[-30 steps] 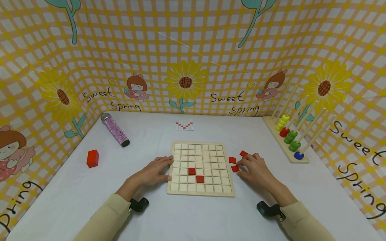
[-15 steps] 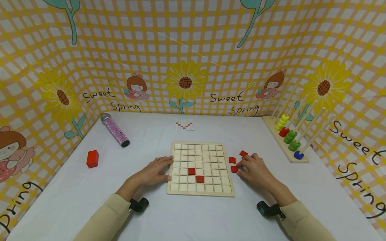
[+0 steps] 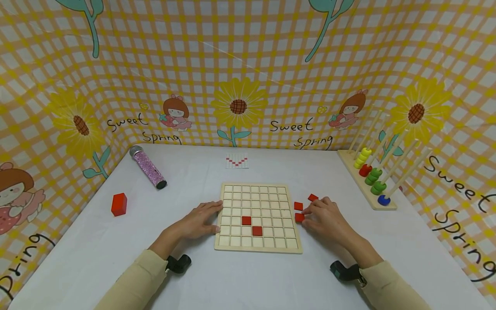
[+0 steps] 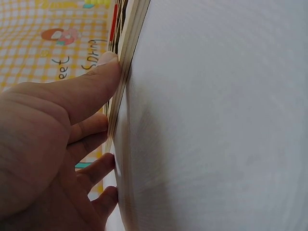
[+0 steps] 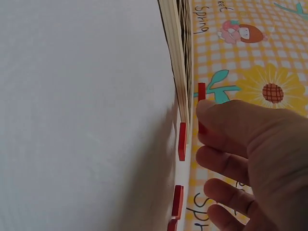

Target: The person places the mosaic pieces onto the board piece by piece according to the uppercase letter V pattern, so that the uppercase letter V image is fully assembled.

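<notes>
Red tile [image 3: 299,218] pinched between thumb and fingers of the right hand [image 3: 327,218], raised off the desk [image 3: 248,280]; looks square, no evident long axis. Wooden grid board [image 3: 267,222] lies just left of the tile. Left hand [image 3: 198,220], fingers relaxed, touches the board's far side. Tile-to-board gap unclear; tile partly covered by fingertips. Lowest loose tile [image 5: 172,225] cut off in right wrist view.

Grid board [image 3: 257,242] mid-table [image 3: 248,284], two square tiles [image 3: 246,220] in its cells. Pattern card [image 3: 237,161] behind. Left: rectangular block [image 3: 119,204], microphone [image 3: 148,167] farther back. Just right: loose tiles [image 3: 298,206]; bead abacus [image 3: 373,175] beyond, right rear.
</notes>
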